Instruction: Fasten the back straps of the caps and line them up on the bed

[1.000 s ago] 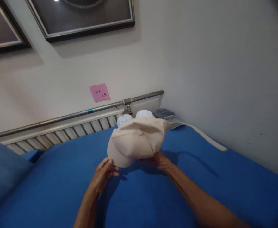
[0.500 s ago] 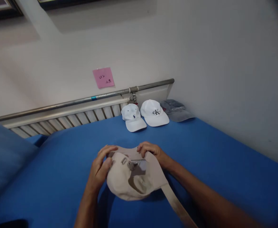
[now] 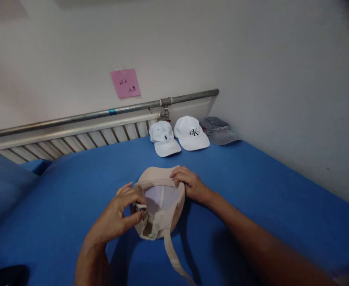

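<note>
I hold a beige baseball cap (image 3: pixel 162 206) upside down over the blue bedsheet (image 3: pixel 251 190), its pale lining facing up. My left hand (image 3: pixel 119 212) pinches the metal buckle at the cap's back edge. My right hand (image 3: pixel 186 183) grips the far rim of the cap. A long beige strap (image 3: pixel 174 256) hangs from the cap toward me.
Two white caps (image 3: pixel 163 138) (image 3: pixel 191 133) and a grey cap (image 3: pixel 218 130) lie in a row at the far edge of the bed, against a radiator (image 3: pixel 73 137) and pipe. A pink sticky note (image 3: pixel 125 83) is on the wall. A blue pillow (image 3: pixel 4 186) lies at left.
The cap came down from raised, crown up, to low over the bed and was turned inside up. My left hand shifted onto the buckle, and the view tilted downward.
</note>
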Demonstrator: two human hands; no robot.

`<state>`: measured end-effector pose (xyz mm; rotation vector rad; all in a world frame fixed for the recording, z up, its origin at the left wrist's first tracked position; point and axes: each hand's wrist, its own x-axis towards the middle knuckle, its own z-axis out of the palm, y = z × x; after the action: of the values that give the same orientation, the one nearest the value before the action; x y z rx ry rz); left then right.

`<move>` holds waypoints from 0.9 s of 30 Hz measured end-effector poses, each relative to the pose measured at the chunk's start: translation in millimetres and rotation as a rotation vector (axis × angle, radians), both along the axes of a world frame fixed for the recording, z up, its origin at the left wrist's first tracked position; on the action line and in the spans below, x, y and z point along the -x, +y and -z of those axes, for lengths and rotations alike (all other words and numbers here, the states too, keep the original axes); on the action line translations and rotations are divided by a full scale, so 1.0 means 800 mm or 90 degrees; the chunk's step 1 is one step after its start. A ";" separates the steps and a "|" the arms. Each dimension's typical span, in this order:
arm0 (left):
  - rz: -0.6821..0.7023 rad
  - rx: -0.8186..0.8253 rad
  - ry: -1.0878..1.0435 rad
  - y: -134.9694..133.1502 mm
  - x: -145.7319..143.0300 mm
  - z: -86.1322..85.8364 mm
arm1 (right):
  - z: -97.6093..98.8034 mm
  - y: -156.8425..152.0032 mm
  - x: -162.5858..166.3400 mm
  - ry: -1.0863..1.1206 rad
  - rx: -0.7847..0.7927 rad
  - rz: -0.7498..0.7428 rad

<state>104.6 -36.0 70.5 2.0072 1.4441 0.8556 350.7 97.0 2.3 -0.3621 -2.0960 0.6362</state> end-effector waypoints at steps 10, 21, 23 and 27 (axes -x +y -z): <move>-0.091 0.059 -0.107 0.001 0.018 0.011 | -0.009 -0.001 -0.005 -0.103 -0.031 0.017; -0.190 0.055 -0.295 0.014 0.017 0.031 | -0.084 -0.110 0.009 -0.126 -0.227 -0.106; -0.195 0.058 -0.297 0.015 0.014 0.032 | -0.085 -0.126 0.018 -0.138 -0.270 -0.139; -0.174 0.053 -0.327 0.015 0.014 0.033 | -0.084 -0.134 0.022 -0.115 -0.179 -0.221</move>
<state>93.6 -23.7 44.0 1.4017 1.4288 1.2894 333.4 -10.1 69.3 0.1116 -2.4080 0.5088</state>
